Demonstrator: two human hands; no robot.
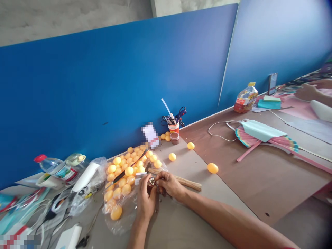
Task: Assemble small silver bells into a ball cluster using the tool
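Above the table's near part, my left hand (145, 195) is closed around a small cluster of shiny, gold-brown pieces (151, 182); whether they sit in a cup or lie in the palm I cannot tell. My right hand (169, 185) meets it from the right, its fingers pinched together at the edge of the cluster. What those fingertips hold, if anything, is hidden. Just behind the hands lies a wooden stick (188, 183), partly covered by the right hand. A clear plastic bag of orange balls (126, 189) spreads to the left, with a dark strap (131, 167) across it.
Loose orange balls (212, 168) rest to the right. A cup of pens and cables (173, 128) stands by the blue partition (103, 86), beside a small lidded jar (174, 138). Bottles (58, 169) and cables crowd the left. Rightward lie a pink-and-blue folded piece (264, 131) and another person's hands (308, 92).
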